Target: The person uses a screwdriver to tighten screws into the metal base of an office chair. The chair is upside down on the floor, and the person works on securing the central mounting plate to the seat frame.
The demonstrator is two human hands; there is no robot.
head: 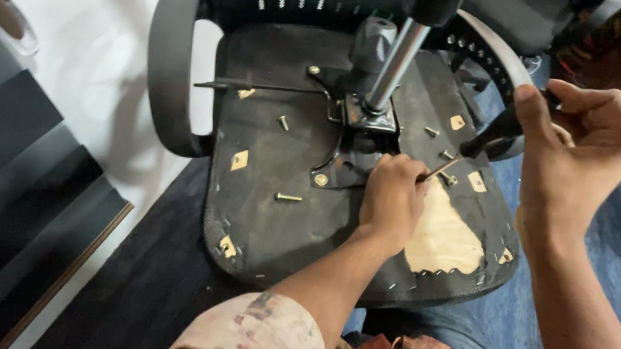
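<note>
**Kid:** What is the person working on?

**Helper:** A screw (448, 179) in the underside of an upside-down office chair. The screw sits just right of the metal plate (352, 144) in the middle of the seat bottom (270, 226). A screwdriver (472, 148) leans down to it, and its thin tip rests at the screw.

**Kid:** So which step is that?

**Helper:** It looks like the turning step. You cannot tell from one look whether the screw goes in or comes out. The next move likely needs the tip to stay straight in the screw head, with a steady push while the handle twists.

**Kid:** What do the hands do?

**Helper:** The right hand (577, 145) is up and to the right of the metal plate. Its fingers are wrapped tight round the black handle, wrist bent, forearm coming from the lower right. The left hand (391, 199) rests on the seat bottom just below the plate. Its fingers are pinched together on the thin shaft near the tip, to guide it.

**Kid:** What else is near the plate?

**Helper:** A shiny pole (394, 64) sticks up out of it. A thin black lever (258, 89) pokes out to the left. Loose screws lie around, like one bolt (287, 197) down to the left. A pale bare wood patch (444, 240) shows down to the right, where the black cloth is torn. Two curved armrests (172, 55) stand on both sides.
</note>
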